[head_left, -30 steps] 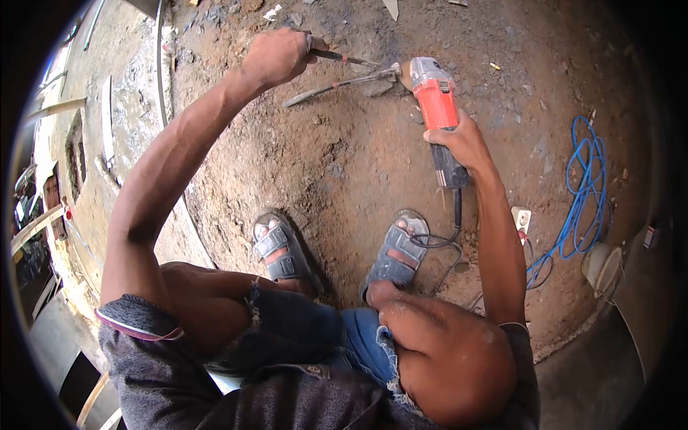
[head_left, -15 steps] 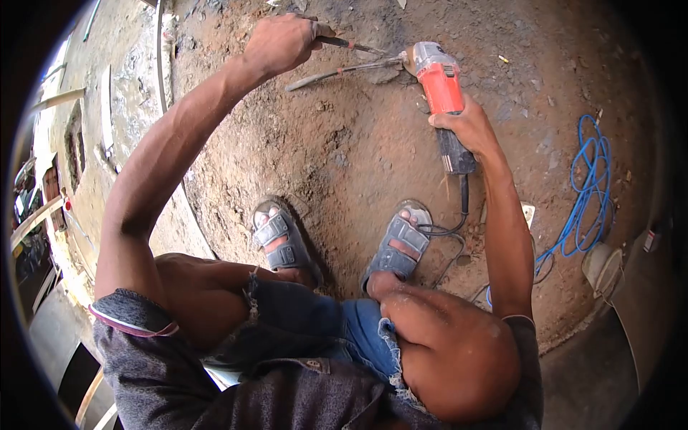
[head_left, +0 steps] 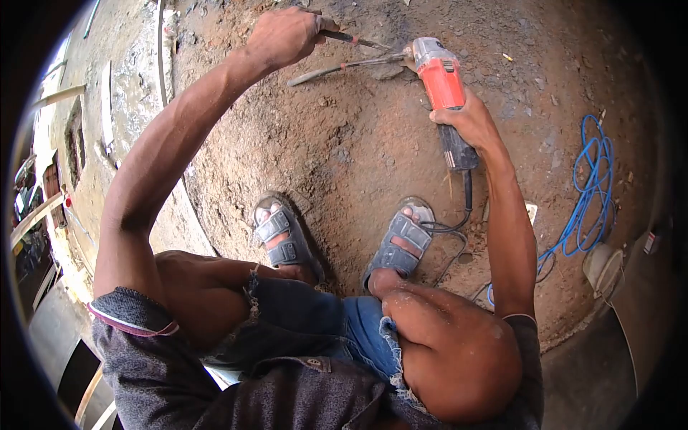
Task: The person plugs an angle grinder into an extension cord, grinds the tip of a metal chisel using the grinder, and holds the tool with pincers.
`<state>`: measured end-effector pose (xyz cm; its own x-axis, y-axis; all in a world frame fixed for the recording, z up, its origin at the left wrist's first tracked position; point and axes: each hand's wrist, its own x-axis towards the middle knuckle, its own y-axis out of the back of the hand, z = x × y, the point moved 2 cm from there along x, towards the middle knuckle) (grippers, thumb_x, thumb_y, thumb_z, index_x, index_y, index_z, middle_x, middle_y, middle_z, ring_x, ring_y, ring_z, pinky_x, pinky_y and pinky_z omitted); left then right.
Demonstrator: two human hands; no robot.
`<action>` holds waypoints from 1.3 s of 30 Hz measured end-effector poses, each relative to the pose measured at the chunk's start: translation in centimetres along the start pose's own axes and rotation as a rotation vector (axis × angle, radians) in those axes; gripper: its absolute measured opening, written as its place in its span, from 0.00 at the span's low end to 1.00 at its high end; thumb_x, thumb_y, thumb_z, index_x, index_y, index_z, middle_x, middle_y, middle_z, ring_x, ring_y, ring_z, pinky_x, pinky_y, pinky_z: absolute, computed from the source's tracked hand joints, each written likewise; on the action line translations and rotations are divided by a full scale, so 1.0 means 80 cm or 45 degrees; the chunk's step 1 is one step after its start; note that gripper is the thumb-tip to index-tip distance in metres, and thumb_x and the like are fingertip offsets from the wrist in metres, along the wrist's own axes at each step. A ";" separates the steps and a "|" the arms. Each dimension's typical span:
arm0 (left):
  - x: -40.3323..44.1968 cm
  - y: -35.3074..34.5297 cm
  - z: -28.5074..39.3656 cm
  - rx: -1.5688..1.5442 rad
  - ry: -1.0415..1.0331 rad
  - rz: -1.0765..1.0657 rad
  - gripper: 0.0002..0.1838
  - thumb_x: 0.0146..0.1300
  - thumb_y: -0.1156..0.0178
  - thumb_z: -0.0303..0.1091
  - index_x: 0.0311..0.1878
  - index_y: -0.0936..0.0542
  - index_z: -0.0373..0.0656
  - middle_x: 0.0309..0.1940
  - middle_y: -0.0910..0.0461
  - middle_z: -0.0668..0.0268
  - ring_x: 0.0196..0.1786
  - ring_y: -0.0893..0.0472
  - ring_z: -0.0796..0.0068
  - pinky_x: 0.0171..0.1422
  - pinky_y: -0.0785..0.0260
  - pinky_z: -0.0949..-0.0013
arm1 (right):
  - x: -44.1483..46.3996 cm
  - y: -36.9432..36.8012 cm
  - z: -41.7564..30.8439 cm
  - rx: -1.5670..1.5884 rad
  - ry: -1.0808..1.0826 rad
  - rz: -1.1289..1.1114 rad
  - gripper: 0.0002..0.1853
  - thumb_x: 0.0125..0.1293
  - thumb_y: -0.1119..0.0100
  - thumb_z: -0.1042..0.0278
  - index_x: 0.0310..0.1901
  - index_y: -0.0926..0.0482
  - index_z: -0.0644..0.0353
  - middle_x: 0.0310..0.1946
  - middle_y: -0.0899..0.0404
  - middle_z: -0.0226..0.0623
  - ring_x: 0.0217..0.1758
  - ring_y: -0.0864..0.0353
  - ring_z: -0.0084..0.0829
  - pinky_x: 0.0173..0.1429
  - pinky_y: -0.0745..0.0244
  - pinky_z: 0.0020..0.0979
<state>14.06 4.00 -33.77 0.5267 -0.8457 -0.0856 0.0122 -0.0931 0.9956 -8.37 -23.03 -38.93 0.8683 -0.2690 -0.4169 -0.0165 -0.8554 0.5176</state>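
My left hand point(head_left: 285, 36) is closed round one handle of long-handled metal tongs point(head_left: 373, 60); the other handle sticks out free to the left, above the dirt floor. The tongs' jaws meet the head of a red and black angle grinder point(head_left: 443, 84), at its disc. What the jaws hold is too small to make out. My right hand point(head_left: 469, 122) grips the grinder around its body, with its black rear end pointing down toward my feet.
A black cord runs from the grinder past my right sandal point(head_left: 403, 240). Blue cable point(head_left: 591, 186) lies coiled at the right, near a pale round container point(head_left: 603, 268). Wooden strips point(head_left: 59, 98) and debris lie at the left.
Over the last second, both hands, the tongs and the grinder have shifted slightly up in view, with the grinder also a little to the right. Both grips are unchanged.
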 end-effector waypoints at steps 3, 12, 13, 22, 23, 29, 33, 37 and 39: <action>0.000 0.002 0.002 0.024 0.026 -0.050 0.17 0.70 0.46 0.47 0.59 0.17 0.66 0.38 0.12 0.78 0.25 0.23 0.87 0.20 0.39 0.78 | -0.002 0.003 -0.006 -0.037 0.009 -0.007 0.34 0.42 0.25 0.54 0.49 0.22 0.68 0.39 0.16 0.46 0.42 0.16 0.39 0.51 0.24 0.36; 0.000 0.001 0.002 0.047 0.026 -0.035 0.16 0.71 0.46 0.47 0.59 0.17 0.67 0.39 0.12 0.79 0.23 0.26 0.86 0.19 0.38 0.77 | 0.001 0.003 0.000 -0.044 -0.005 0.004 0.35 0.41 0.25 0.54 0.49 0.22 0.68 0.41 0.17 0.47 0.43 0.17 0.40 0.51 0.24 0.37; -0.002 0.005 0.005 0.051 0.045 -0.056 0.16 0.71 0.46 0.46 0.59 0.17 0.67 0.39 0.12 0.79 0.22 0.26 0.86 0.20 0.38 0.77 | 0.001 0.002 -0.001 -0.051 -0.014 0.000 0.35 0.41 0.25 0.54 0.49 0.22 0.68 0.41 0.17 0.47 0.44 0.17 0.40 0.51 0.24 0.36; -0.003 0.006 0.008 0.088 0.048 -0.069 0.16 0.70 0.45 0.46 0.59 0.18 0.66 0.35 0.13 0.78 0.23 0.24 0.85 0.20 0.35 0.77 | 0.005 0.005 -0.003 -0.064 0.021 -0.063 0.33 0.41 0.25 0.54 0.47 0.22 0.67 0.37 0.16 0.44 0.39 0.16 0.40 0.48 0.24 0.36; -0.003 0.003 0.007 0.086 0.026 -0.032 0.16 0.70 0.45 0.46 0.59 0.17 0.66 0.35 0.13 0.78 0.24 0.22 0.85 0.21 0.34 0.76 | 0.001 0.007 -0.010 -0.100 -0.009 -0.041 0.32 0.41 0.25 0.55 0.47 0.22 0.67 0.37 0.16 0.44 0.39 0.17 0.40 0.48 0.24 0.36; -0.007 0.006 0.009 0.112 -0.032 0.057 0.16 0.70 0.43 0.45 0.58 0.17 0.67 0.36 0.13 0.77 0.28 0.18 0.82 0.24 0.28 0.72 | 0.014 -0.003 0.021 0.089 0.095 0.011 0.30 0.42 0.25 0.57 0.46 0.21 0.65 0.35 0.17 0.42 0.37 0.18 0.37 0.46 0.24 0.36; -0.006 0.001 0.007 0.109 -0.036 0.060 0.16 0.70 0.43 0.44 0.58 0.17 0.67 0.35 0.13 0.76 0.28 0.18 0.81 0.25 0.27 0.72 | -0.001 0.007 -0.016 0.008 0.014 -0.068 0.29 0.43 0.26 0.57 0.46 0.21 0.65 0.34 0.17 0.41 0.36 0.18 0.36 0.45 0.25 0.35; -0.008 0.002 0.005 0.029 -0.075 0.115 0.16 0.71 0.44 0.44 0.58 0.17 0.67 0.35 0.13 0.77 0.25 0.21 0.82 0.23 0.30 0.73 | 0.003 0.008 -0.017 -0.007 0.018 -0.103 0.29 0.42 0.26 0.57 0.46 0.21 0.65 0.35 0.17 0.41 0.36 0.18 0.36 0.46 0.25 0.35; -0.011 0.017 0.014 -0.011 -0.005 0.025 0.16 0.71 0.44 0.37 0.58 0.17 0.65 0.32 0.13 0.72 0.29 0.17 0.77 0.27 0.28 0.68 | 0.001 0.009 -0.018 -0.056 -0.014 -0.078 0.29 0.44 0.26 0.58 0.48 0.22 0.63 0.36 0.20 0.34 0.37 0.22 0.29 0.46 0.26 0.31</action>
<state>12.67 4.00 -32.39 0.5234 -0.8495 -0.0658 0.0091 -0.0717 0.9974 -7.60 -23.02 -37.54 0.8615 -0.2214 -0.4569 0.0589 -0.8502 0.5231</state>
